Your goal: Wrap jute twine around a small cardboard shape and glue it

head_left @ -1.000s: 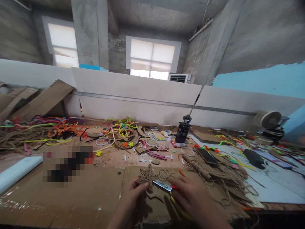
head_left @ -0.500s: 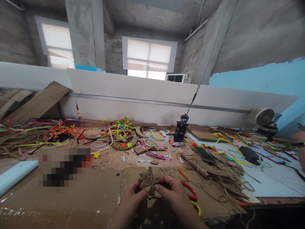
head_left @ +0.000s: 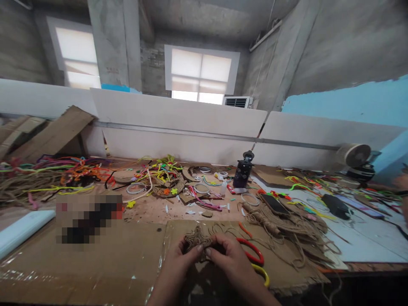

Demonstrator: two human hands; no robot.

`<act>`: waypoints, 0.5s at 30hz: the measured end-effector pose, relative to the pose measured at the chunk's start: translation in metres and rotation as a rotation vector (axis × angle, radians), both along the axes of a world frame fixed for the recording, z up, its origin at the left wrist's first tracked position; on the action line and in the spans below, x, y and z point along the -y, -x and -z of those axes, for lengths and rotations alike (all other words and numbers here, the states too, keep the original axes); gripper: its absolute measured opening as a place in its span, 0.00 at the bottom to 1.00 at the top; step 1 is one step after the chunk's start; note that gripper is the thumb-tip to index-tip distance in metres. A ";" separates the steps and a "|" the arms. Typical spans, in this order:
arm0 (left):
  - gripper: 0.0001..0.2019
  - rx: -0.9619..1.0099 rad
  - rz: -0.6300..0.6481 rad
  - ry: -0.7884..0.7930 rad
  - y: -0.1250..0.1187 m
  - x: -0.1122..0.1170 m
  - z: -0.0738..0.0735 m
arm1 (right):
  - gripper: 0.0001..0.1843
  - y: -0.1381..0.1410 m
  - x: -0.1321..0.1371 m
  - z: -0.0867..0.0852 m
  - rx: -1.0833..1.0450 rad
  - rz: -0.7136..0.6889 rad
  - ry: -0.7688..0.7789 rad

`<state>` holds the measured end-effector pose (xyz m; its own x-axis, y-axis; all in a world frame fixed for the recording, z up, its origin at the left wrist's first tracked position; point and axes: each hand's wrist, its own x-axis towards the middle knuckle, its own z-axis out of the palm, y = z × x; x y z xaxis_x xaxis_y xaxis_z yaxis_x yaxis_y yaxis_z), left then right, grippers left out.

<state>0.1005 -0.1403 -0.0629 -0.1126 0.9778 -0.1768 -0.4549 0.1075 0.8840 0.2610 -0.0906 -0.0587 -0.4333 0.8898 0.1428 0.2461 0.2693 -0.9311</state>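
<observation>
Between my two hands is a star-shaped piece of coiled brown twine (head_left: 198,239), held over the cardboard sheet near the front of the table. My left hand (head_left: 186,257) grips its left side, thumb on the near face and fingers behind. On the right side, my right hand (head_left: 225,253) pinches it in the same way, the thumb tips close together at its lower edge. Scissors with a red handle loop (head_left: 255,250) and a yellow handle loop (head_left: 263,274) lie beside my right hand, their blades hidden.
Cardboard (head_left: 121,263) covers the front of the table. Twine hanks (head_left: 270,227) and a phone (head_left: 274,204) lie at right, near a dark bottle (head_left: 242,173). Colourful pipe cleaners (head_left: 83,170) are heaped at left. Another person's hand (head_left: 397,182) shows at the right edge.
The twine star has tipped, so its face now looks flatter and more foreshortened. Both hands keep their hold on it, with the thumbs slightly shifted. The view has moved a little.
</observation>
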 end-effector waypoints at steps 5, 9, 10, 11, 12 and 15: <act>0.21 0.070 -0.018 -0.033 -0.002 -0.002 0.002 | 0.11 0.001 0.000 -0.003 0.003 -0.025 -0.025; 0.21 0.118 -0.013 -0.049 -0.003 -0.003 0.001 | 0.12 0.001 0.002 -0.005 -0.011 -0.031 0.025; 0.20 0.119 -0.018 -0.042 -0.003 -0.003 0.000 | 0.11 0.001 0.003 -0.005 0.002 -0.025 0.015; 0.20 0.115 -0.019 -0.039 -0.003 -0.002 0.000 | 0.11 0.001 0.003 -0.006 0.018 -0.018 0.000; 0.20 0.109 -0.021 -0.032 -0.003 -0.002 -0.001 | 0.11 0.001 0.003 -0.006 0.035 -0.010 -0.017; 0.19 0.097 -0.022 -0.015 -0.002 -0.001 0.000 | 0.11 0.001 0.002 -0.007 0.070 -0.008 -0.047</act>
